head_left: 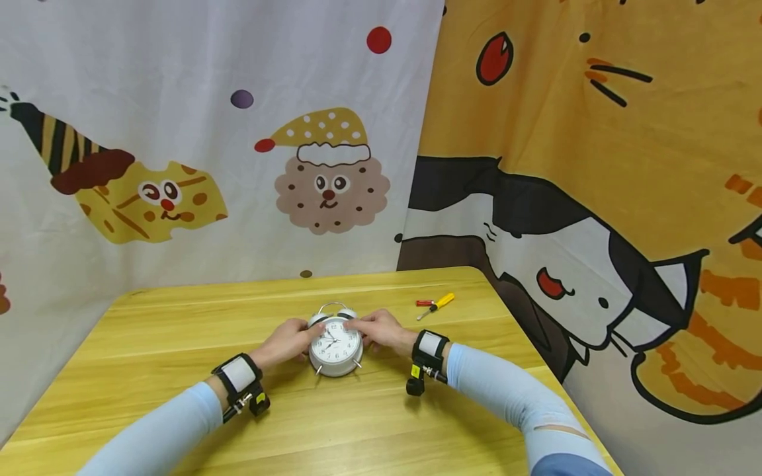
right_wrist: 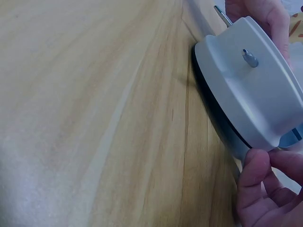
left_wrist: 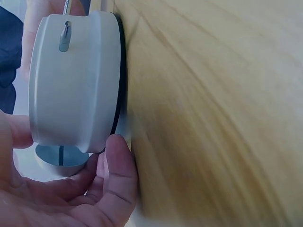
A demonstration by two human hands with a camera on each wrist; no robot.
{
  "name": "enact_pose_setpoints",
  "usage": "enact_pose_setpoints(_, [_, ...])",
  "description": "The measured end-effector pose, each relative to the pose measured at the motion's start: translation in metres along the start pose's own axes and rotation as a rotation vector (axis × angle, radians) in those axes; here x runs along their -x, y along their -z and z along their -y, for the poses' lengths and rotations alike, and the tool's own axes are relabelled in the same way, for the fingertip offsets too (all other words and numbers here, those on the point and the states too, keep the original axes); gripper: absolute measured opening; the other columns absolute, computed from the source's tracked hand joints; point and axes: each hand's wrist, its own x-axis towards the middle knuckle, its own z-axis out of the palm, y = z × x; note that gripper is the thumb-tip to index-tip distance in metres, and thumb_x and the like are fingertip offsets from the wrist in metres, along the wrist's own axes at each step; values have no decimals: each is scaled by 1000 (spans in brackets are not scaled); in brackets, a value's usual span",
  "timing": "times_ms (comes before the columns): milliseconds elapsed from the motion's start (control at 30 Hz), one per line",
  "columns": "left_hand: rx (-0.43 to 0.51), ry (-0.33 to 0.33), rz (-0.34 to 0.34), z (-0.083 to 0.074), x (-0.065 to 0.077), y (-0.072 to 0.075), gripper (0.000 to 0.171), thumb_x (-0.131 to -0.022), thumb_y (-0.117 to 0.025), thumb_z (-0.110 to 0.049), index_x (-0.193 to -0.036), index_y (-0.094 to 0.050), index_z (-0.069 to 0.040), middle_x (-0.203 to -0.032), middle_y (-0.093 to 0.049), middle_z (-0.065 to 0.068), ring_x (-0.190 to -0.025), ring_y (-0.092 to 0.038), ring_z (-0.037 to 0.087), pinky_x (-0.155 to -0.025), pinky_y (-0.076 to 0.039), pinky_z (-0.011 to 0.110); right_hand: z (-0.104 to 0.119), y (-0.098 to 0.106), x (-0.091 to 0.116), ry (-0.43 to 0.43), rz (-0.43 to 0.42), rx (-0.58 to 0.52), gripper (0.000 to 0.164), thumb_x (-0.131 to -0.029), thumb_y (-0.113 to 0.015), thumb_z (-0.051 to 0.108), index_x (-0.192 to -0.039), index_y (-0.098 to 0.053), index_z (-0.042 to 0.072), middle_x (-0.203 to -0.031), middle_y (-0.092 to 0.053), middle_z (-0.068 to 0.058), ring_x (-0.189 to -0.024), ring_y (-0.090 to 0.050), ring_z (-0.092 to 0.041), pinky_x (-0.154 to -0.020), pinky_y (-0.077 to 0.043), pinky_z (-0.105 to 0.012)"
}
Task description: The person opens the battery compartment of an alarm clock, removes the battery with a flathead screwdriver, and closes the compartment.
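A white twin-bell alarm clock [head_left: 335, 345] lies face up close over the wooden table, its two short metal legs toward the person. My left hand [head_left: 288, 342] grips its left side, thumb on the rim of the face and fingers curled under the back edge. On the opposite side my right hand [head_left: 383, 330] holds it the same way, near the right bell. In the left wrist view the clock's white casing [left_wrist: 71, 85] stands between thumb and fingers, with a dark back edge. The right wrist view shows fingertips [right_wrist: 256, 163] right at that back edge.
A yellow-handled screwdriver [head_left: 440, 303] lies at the table's back right, beside a small red cylindrical item [head_left: 424, 303]. The wooden table [head_left: 178, 330] ends against a printed curtain [head_left: 196, 79] behind and on the right.
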Motion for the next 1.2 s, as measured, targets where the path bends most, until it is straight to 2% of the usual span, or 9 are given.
enact_pose_setpoints(233, [-6, 17, 2, -1, -2, 2, 52, -115, -58, -51, -114, -74, -2, -96, -72, 9, -87, -70, 22, -71, -63, 35, 0, 3, -5, -25, 20, 10, 46, -99, -82, 56, -108, -89, 12, -84, -77, 3, -74, -70, -11, -61, -57, -24])
enact_pose_setpoints(367, [-12, 16, -3, -1, -2, 2, 53, -115, -58, -51, -111, -74, -1, -91, -69, 9, -84, -70, 23, -70, -64, 36, -1, 4, -9, -29, 31, 11, 46, -99, -81, 57, -113, -89, 13, -87, -77, 3, -75, -71, -11, -63, -60, -25])
enact_pose_setpoints(600, [-5, 39, 5, -3, -2, 4, 56, -113, -61, -52, -112, -76, 2, -97, -73, 11, -87, -73, 22, -73, -68, 38, 1, 4, -8, -44, 50, -14, 49, -100, -83, 54, -119, -87, 10, -90, -77, -2, -75, -73, -15, -69, -68, -32])
enact_pose_setpoints(967, [-49, 43, -37, -4, 2, 2, 58, -111, -65, -54, -107, -79, 2, -92, -76, 12, -79, -77, 23, -69, -67, 36, 3, 2, -5, -73, 31, -24, 48, -98, -85, 52, -119, -87, 9, -90, -79, -3, -74, -74, -16, -71, -70, -35])
enact_pose_setpoints(1200, [-70, 37, -71, 2, 1, 0, 58, -108, -68, -57, -100, -81, -1, -87, -77, 11, -72, -77, 21, -65, -66, 36, 4, 1, -2, -76, 17, -16, 48, -98, -86, 52, -116, -87, 8, -94, -80, -6, -74, -75, -17, -72, -70, -35])
